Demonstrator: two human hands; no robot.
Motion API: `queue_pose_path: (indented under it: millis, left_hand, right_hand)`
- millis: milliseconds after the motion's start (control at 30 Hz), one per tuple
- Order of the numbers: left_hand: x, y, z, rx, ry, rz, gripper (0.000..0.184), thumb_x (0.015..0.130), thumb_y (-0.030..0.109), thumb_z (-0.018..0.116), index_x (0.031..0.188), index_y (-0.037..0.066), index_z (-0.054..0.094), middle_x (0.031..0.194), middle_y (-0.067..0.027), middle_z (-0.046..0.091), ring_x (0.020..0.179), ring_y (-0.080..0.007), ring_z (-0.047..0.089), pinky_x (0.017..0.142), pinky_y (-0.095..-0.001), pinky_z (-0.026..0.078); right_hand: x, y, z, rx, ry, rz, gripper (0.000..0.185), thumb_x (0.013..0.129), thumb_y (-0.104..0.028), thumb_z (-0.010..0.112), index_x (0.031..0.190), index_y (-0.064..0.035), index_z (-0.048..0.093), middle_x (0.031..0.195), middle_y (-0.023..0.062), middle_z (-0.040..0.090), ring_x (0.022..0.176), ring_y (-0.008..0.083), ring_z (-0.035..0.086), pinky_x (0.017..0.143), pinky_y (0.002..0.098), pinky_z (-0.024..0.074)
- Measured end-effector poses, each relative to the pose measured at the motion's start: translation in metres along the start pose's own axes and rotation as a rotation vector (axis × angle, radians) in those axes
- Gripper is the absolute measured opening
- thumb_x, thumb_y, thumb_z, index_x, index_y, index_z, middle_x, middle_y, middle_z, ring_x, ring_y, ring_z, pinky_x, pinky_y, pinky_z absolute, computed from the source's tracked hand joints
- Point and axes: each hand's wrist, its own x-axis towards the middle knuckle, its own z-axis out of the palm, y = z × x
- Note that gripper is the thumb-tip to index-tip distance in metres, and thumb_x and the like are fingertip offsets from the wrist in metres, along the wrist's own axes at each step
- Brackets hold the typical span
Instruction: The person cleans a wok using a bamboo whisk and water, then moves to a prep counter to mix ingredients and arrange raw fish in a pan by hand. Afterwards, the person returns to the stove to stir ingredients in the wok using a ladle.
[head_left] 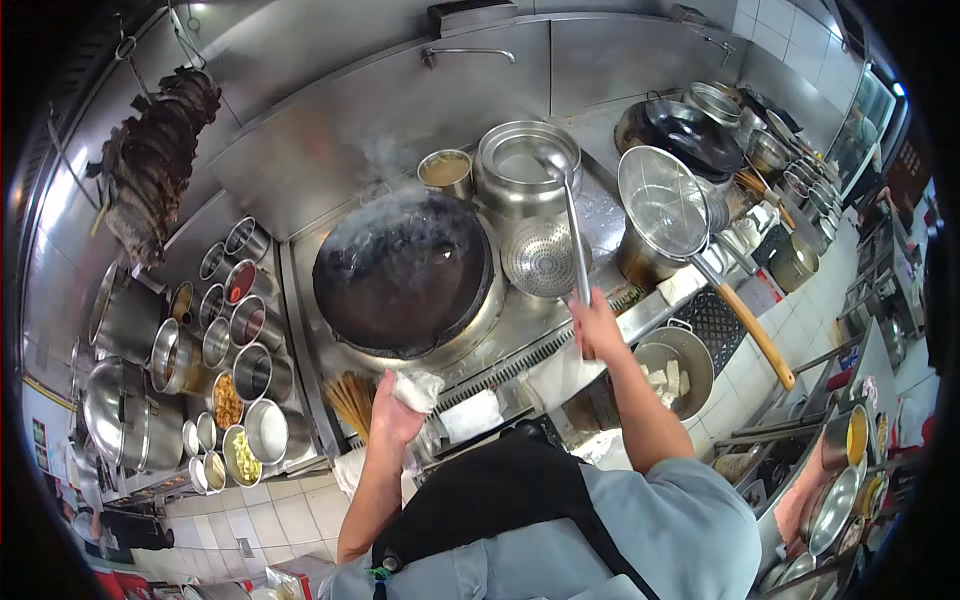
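Note:
My left hand (398,412) is closed on a folded white cloth (418,391), just below the near rim of a dark wok (395,285). Smoke or steam rises from the wok, which has a dark, shiny inside with no food that I can make out. My right hand (597,325) grips the long handle of a metal ladle (577,240). The ladle's head lies over the open mouth of a steel pot (525,196) of clear liquid. Between pot and hand sits a round perforated skimmer (545,258).
A wire-mesh strainer (663,200) with a wooden handle rests over a pot at right. Several seasoning containers (268,430) stand at left, below hanging dark meat (155,165). A bamboo brush (350,402) is near my left arm. A pot (700,352) holds pale chunks.

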Motion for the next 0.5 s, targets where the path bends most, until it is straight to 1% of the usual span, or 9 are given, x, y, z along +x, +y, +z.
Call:
queue_pose_path:
  millis: [33, 167, 233, 267, 300, 333, 367, 433, 500]
  left_hand:
    - [0.014, -0.001, 0.004, -0.004, -0.021, -0.009, 0.053, 0.106, 0.047, 0.047, 0.135, 0.004, 0.056, 0.133, -0.0122, 0.065, 0.122, -0.0333, 0.061, 0.107, -0.0495, 0.047]
    - [0.034, -0.003, 0.036, 0.042, 0.133, -0.009, 0.052, 0.106, 0.052, 0.046, 0.137, 0.010, 0.055, 0.135, -0.0111, 0.063, 0.125, -0.0339, 0.059, 0.110, -0.0515, 0.043]
    - [0.055, -0.006, 0.032, 0.050, 0.140, 0.023, 0.049, 0.105, 0.053, 0.051, 0.131, 0.012, 0.058, 0.123, -0.0073, 0.067, 0.118, -0.0325, 0.062, 0.106, -0.0539, 0.046]
    - [0.065, -0.010, 0.025, 0.014, 0.194, 0.040, 0.046, 0.105, 0.051, 0.053, 0.128, 0.012, 0.059, 0.120, -0.0075, 0.068, 0.114, -0.0318, 0.063, 0.102, -0.0538, 0.049]
    - [0.072, -0.014, 0.025, -0.027, 0.246, 0.060, 0.042, 0.104, 0.049, 0.056, 0.125, 0.012, 0.060, 0.117, -0.0077, 0.068, 0.111, -0.0312, 0.065, 0.098, -0.0537, 0.052]
    - [0.067, -0.017, 0.043, -0.057, 0.390, 0.116, 0.034, 0.102, 0.037, 0.063, 0.121, 0.009, 0.058, 0.110, -0.0100, 0.067, 0.099, -0.0321, 0.066, 0.086, -0.0537, 0.056]
    - [0.070, -0.019, 0.047, -0.019, 0.409, 0.161, 0.030, 0.100, 0.033, 0.062, 0.118, 0.008, 0.058, 0.106, -0.0105, 0.067, 0.098, -0.0319, 0.067, 0.085, -0.0527, 0.056]
    - [0.072, -0.023, 0.046, 0.065, 0.461, 0.240, 0.023, 0.096, 0.024, 0.060, 0.112, 0.007, 0.058, 0.100, -0.0115, 0.066, 0.094, -0.0315, 0.067, 0.082, -0.0506, 0.057]
    - [0.073, -0.027, 0.044, 0.089, 0.469, 0.258, 0.020, 0.095, 0.020, 0.059, 0.109, 0.006, 0.058, 0.099, -0.0124, 0.065, 0.092, -0.0314, 0.067, 0.081, -0.0496, 0.056]
  right_hand:
    - [0.036, -0.017, 0.000, 0.033, -0.023, -0.065, 0.026, 0.101, -0.023, 0.061, 0.118, -0.0063, 0.051, 0.065, 0.0016, 0.052, 0.043, 0.0138, 0.050, 0.038, 0.0310, 0.0395]
    - [0.197, -0.062, 0.012, -0.068, 0.007, 0.106, 0.024, 0.099, -0.021, 0.061, 0.111, -0.0011, 0.054, 0.069, 0.0061, 0.058, 0.051, 0.0147, 0.056, 0.043, 0.0319, 0.0447]
    - [0.282, -0.063, 0.026, 0.048, -0.108, 0.247, 0.017, 0.100, -0.017, 0.059, 0.090, -0.0044, 0.054, 0.064, 0.0043, 0.053, 0.044, 0.0160, 0.051, 0.040, 0.0312, 0.0433]
    - [0.309, -0.080, 0.041, 0.722, -0.028, 0.527, 0.021, 0.098, -0.012, 0.056, 0.077, -0.0090, 0.052, 0.062, 0.0026, 0.053, 0.046, 0.0145, 0.052, 0.044, 0.0290, 0.0483]
    - [0.320, -0.099, 0.059, 0.888, -0.047, 0.510, 0.022, 0.097, -0.010, 0.055, 0.075, -0.0101, 0.051, 0.061, 0.0021, 0.052, 0.047, 0.0139, 0.052, 0.046, 0.0281, 0.0494]
    - [0.322, -0.120, 0.076, 1.047, -0.066, 0.504, 0.023, 0.096, -0.008, 0.054, 0.074, -0.0112, 0.050, 0.061, 0.0015, 0.052, 0.048, 0.0133, 0.052, 0.047, 0.0271, 0.0506]
    - [0.321, -0.137, 0.093, 1.200, -0.082, 0.508, 0.025, 0.095, -0.005, 0.053, 0.072, -0.0123, 0.050, 0.061, 0.0010, 0.051, 0.049, 0.0127, 0.053, 0.049, 0.0262, 0.0517]
    - [0.320, -0.155, 0.121, 1.205, -0.131, 0.433, 0.023, 0.094, -0.003, 0.052, 0.073, -0.0118, 0.050, 0.060, -0.0005, 0.051, 0.051, 0.0121, 0.052, 0.051, 0.0241, 0.0516]
    - [0.318, -0.168, 0.119, 1.181, -0.288, 0.537, 0.014, 0.091, -0.004, 0.057, 0.080, -0.0090, 0.053, 0.063, -0.0033, 0.050, 0.052, 0.0094, 0.050, 0.049, 0.0249, 0.0457]
